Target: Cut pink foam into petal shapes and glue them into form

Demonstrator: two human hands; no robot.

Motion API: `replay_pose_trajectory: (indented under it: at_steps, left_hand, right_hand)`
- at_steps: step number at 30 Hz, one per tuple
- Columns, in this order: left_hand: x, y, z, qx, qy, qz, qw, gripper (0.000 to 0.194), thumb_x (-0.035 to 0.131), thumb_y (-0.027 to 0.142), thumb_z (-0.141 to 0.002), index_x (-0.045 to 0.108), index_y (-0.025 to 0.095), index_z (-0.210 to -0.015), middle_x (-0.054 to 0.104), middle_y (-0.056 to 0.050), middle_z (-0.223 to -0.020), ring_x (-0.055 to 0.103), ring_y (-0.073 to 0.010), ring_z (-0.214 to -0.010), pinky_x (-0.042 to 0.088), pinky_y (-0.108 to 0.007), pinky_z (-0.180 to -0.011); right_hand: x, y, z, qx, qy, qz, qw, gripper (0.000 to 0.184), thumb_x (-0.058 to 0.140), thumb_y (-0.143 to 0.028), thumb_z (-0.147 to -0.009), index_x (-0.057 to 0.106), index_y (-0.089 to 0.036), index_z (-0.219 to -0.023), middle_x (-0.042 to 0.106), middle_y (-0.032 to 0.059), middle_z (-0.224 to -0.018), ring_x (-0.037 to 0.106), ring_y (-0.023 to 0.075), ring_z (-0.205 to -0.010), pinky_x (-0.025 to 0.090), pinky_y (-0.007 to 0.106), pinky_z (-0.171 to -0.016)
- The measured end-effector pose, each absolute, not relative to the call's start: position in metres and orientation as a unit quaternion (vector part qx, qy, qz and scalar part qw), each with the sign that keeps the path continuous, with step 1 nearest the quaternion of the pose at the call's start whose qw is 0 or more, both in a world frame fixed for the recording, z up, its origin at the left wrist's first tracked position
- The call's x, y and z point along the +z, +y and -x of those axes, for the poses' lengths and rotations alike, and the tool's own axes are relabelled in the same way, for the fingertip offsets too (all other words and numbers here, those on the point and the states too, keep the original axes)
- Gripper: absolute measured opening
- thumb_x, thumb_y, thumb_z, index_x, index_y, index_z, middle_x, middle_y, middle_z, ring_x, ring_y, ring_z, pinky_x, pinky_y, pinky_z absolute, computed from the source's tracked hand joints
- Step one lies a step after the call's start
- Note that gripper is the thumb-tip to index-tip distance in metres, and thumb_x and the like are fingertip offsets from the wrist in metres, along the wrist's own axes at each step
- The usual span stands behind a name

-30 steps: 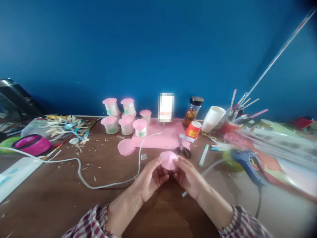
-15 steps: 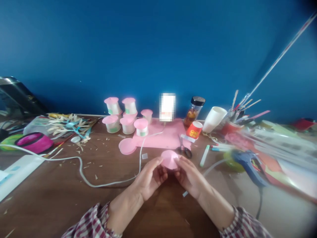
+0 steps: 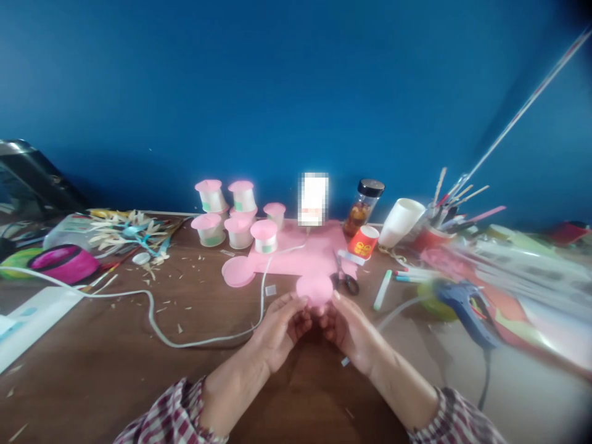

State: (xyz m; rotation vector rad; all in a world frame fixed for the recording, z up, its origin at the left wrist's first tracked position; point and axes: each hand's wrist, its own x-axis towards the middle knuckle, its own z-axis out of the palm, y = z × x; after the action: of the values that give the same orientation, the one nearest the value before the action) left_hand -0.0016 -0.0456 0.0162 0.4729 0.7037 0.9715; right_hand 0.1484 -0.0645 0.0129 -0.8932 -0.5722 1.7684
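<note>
Between my two hands is a round pink paper disc (image 3: 314, 287), held above the table. My left hand (image 3: 284, 324) pinches its left edge, thumb on top and fingers curled beneath. My right hand (image 3: 349, 327) grips the right edge in the same way. Whether anything sits under the disc is hidden by my fingers. More pink paper discs (image 3: 238, 271) lie on the table to the left. Behind them stand several paper cups (image 3: 209, 230) topped with pink discs, some stacked. A sheet of pink paper (image 3: 305, 259) lies beyond my hands, with black-handled scissors (image 3: 346, 282) at its right edge.
A blue glue gun (image 3: 469, 308) lies on the right, near a green-capped marker (image 3: 382, 290). A white cable (image 3: 194, 343) curves across the table. At the back are a glass bottle (image 3: 364, 206), a red paper cup (image 3: 363, 242) and a white cup (image 3: 401, 222).
The pink disc has tipped from a creased, slanted view to a flatter one and sits slightly higher. My fingers have shifted on its edges, the right thumb moving off its top.
</note>
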Motion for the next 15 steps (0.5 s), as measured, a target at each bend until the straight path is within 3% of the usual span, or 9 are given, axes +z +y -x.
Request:
replay_pose_trajectory:
  at_steps: [6,10,15]
  left_hand:
    - [0.0163,-0.0479,0.0017,0.441,0.314,-0.268,0.797,0.017,0.067,0.029,-0.078,0.064,0.012,-0.079,0.065,-0.005,-0.072,0.061,-0.0126,-0.066,0.047,-0.022,-0.062]
    - [0.0176,-0.0508,0.0010,0.417,0.327,-0.299,0.793,0.021,0.069,0.031,-0.077,0.067,0.012,-0.085,0.065,-0.005,-0.073,0.059,-0.0118,-0.065,0.045,-0.022,-0.061]
    - [0.0197,-0.0529,-0.0009,0.411,0.327,-0.327,0.786,0.017,0.070,0.027,-0.076,0.068,0.011,-0.079,0.063,-0.003,-0.069,0.057,-0.0102,-0.062,0.042,-0.020,-0.058]
  right_hand:
    - [0.0176,-0.0669,-0.1437,0.692,-0.275,0.421,0.518,0.024,0.081,-0.033,-0.065,0.068,-0.015,-0.072,0.062,-0.0029,-0.060,0.050,0.0052,-0.049,0.037,0.014,-0.042]
    - [0.0179,-0.0673,-0.1424,0.666,-0.299,0.441,0.522,0.024,0.080,-0.034,-0.067,0.067,-0.013,-0.069,0.061,-0.0022,-0.058,0.047,0.0038,-0.047,0.034,0.012,-0.042]
    - [0.0174,-0.0687,-0.1417,0.649,-0.337,0.440,0.522,0.026,0.078,-0.035,-0.070,0.066,-0.012,-0.070,0.060,-0.0018,-0.058,0.047,0.0039,-0.049,0.034,0.012,-0.043]
